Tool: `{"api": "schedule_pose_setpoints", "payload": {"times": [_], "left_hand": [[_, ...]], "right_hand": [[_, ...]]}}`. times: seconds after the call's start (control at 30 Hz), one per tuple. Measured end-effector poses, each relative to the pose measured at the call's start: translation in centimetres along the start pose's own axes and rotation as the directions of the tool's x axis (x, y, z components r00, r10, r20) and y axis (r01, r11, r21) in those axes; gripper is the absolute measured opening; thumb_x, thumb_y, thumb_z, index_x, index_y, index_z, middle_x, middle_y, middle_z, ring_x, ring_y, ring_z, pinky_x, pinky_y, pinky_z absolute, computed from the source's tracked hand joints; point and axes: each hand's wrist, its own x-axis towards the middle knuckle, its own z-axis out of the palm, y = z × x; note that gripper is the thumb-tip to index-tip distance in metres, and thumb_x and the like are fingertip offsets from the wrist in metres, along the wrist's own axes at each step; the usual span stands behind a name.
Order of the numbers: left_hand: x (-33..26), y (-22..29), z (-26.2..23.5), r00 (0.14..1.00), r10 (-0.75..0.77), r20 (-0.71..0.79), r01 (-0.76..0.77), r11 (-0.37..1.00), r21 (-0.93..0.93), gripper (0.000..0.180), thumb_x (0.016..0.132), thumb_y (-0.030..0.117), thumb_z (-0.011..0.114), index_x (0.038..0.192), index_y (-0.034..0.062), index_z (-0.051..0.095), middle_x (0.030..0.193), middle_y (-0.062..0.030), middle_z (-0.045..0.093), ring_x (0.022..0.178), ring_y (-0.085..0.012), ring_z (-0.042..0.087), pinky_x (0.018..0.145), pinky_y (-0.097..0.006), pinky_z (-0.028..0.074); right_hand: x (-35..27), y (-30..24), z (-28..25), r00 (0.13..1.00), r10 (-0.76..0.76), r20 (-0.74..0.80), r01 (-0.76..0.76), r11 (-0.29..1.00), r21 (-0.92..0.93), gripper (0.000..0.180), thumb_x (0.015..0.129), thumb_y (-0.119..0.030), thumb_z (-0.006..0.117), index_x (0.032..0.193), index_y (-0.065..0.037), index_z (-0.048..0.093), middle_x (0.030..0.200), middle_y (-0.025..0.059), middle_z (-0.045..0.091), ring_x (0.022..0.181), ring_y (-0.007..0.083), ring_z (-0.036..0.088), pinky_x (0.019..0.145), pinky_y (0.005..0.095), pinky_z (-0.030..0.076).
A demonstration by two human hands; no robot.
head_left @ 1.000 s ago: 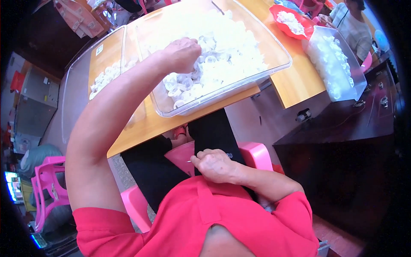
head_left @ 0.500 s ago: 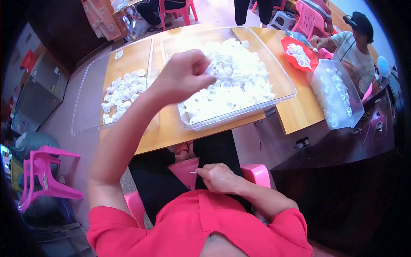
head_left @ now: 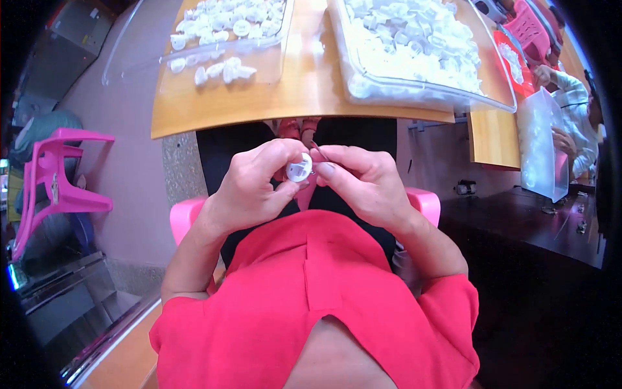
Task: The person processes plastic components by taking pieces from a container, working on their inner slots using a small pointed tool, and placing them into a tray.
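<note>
Above my lap, my left hand (head_left: 249,185) pinches a small round white plastic piece (head_left: 299,170) between thumb and fingers. Close against it, my right hand (head_left: 369,185) is closed on a slim dark tool (head_left: 319,153), whose tip reaches the piece's edge; its exact kind is too small to make out. On the table (head_left: 304,97) ahead, a clear tray (head_left: 512,97) at the right is heaped with white plastic parts (head_left: 414,39). Similar round white pieces (head_left: 227,23) lie in a shallow clear tray or lid at the left.
A pink plastic stool (head_left: 61,181) stands on the floor at the left. At the far right, a person (head_left: 573,110) sits beside a red dish (head_left: 515,65) and a translucent bin (head_left: 544,149) of white parts. A dark surface (head_left: 518,227) lies right of me.
My left hand has come back from over the tray to my lap, with a white piece now visible in it. My right hand has risen to meet it. The view has tilted down.
</note>
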Motion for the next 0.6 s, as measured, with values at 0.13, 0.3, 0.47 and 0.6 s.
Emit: {"api": "schedule_pose_setpoints", "payload": {"times": [0.13,0.3,0.47,0.6], "left_hand": [[-0.9,-0.3,0.5,0.997,0.065,-0.051,-0.063,0.997,0.053,0.031,0.072,-0.006,0.071,0.1,-0.0021,0.058,0.091,-0.0139,0.064,0.077,-0.02,0.067,0.065,-0.028,0.054],[-3.3,-1.0,1.7,0.955,-0.278,-0.101,0.142,0.731,-0.668,0.04,0.08,-0.007,0.072,0.116,-0.0029,0.058,0.102,-0.01,0.066,0.089,-0.0149,0.065,0.073,-0.027,0.056],[-4.0,-0.9,2.4,0.879,-0.473,-0.063,0.179,0.449,-0.875,0.044,0.082,-0.004,0.071,0.123,-0.0028,0.057,0.109,-0.0103,0.065,0.1,-0.0166,0.063,0.085,-0.029,0.054],[-4.5,-2.0,1.6,0.922,-0.365,-0.128,0.131,0.607,-0.784,0.04,0.081,-0.002,0.072,0.119,-0.0038,0.06,0.108,-0.008,0.061,0.101,-0.0153,0.061,0.087,-0.027,0.052]], "right_hand": [[0.3,0.0,1.2,0.995,0.101,-0.008,-0.101,0.995,0.002,0.022,0.091,-0.004,0.062,0.111,0.005,0.065,0.098,0.0075,0.069,0.091,0.0101,0.062,0.08,0.0245,0.052],[0.2,-0.6,2.0,0.977,0.212,-0.03,-0.203,0.961,0.188,0.017,0.089,-0.002,0.063,0.105,0.003,0.067,0.082,0.0004,0.065,0.061,0.0001,0.051,0.051,0.0156,0.038],[-0.1,0.1,3.1,0.985,0.132,-0.109,-0.11,0.975,0.191,0.02,0.09,-0.002,0.062,0.109,0.004,0.065,0.077,0.0019,0.064,0.062,0.0055,0.056,0.052,0.0204,0.043],[-0.5,2.6,2.1,0.937,-0.349,-0.01,0.322,0.874,-0.363,0.03,0.092,0.002,0.055,0.121,0.001,0.061,0.08,0.0059,0.065,0.067,0.011,0.059,0.061,0.0241,0.048]]}}
